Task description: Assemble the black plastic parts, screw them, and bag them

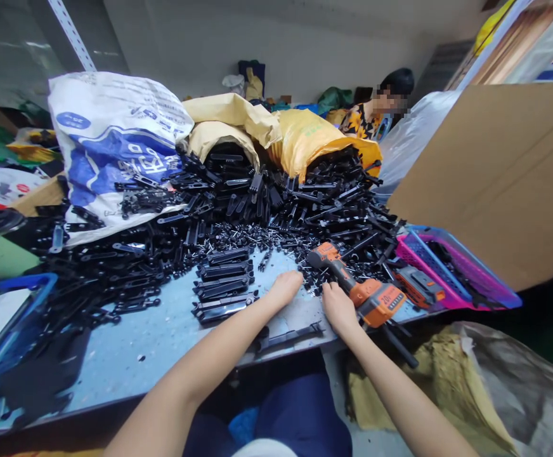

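Observation:
My left hand [286, 287] is closed at the near edge of a heap of small screws and black bits [248, 238]; its fingertips are hidden. Close to the cordless drill [378, 301], my right hand [339, 306] has its fingers curled down by the screws. Whatever either hand pinches is too small or hidden to name. Left of my left hand lies a stack of long black plastic parts [224, 273] in a neat row. One more long black part [290, 336] lies along the table's front edge, below both hands.
Black parts [343, 203] spill from a yellow sack [305, 136] and a tan sack [229, 120]. A white-blue sack [119, 146] stands left. A battery [419, 287] and pink basket [486, 301] lie right, by cardboard [490, 178]. A person [366, 117] sits behind.

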`<state>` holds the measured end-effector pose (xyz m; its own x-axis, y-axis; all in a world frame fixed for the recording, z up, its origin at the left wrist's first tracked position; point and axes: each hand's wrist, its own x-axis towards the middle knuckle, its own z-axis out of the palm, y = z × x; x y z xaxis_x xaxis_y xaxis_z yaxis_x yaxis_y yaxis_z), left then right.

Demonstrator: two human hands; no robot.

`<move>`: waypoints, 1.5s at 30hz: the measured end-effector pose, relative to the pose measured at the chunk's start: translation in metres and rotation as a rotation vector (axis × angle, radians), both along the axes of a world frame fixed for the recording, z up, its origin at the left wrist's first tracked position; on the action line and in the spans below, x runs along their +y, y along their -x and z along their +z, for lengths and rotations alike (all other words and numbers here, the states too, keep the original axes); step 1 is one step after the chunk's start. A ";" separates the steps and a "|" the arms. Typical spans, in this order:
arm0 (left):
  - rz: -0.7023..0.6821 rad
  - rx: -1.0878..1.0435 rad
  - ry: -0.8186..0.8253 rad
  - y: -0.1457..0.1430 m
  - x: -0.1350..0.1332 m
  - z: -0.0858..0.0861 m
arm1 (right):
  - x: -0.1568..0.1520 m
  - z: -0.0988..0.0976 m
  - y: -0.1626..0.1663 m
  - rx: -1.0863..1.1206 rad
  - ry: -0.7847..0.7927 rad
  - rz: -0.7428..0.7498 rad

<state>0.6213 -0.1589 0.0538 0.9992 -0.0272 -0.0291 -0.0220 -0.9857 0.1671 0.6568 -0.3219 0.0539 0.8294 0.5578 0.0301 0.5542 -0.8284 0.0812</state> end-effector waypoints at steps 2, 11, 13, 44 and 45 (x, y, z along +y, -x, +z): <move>0.066 -0.009 -0.002 0.004 0.007 0.002 | 0.005 -0.002 -0.001 0.001 -0.004 -0.024; -0.054 -0.119 0.130 -0.017 -0.023 0.002 | 0.005 0.010 -0.003 -0.003 -0.164 -0.018; -0.049 -0.139 0.179 -0.021 -0.025 0.001 | -0.002 0.016 0.001 -0.003 -0.335 0.055; 0.203 -0.807 -0.069 0.222 0.070 -0.018 | 0.072 0.064 0.096 0.338 0.058 0.688; 0.158 -0.807 -0.095 0.224 0.071 -0.017 | 0.070 0.061 0.095 0.351 0.030 0.677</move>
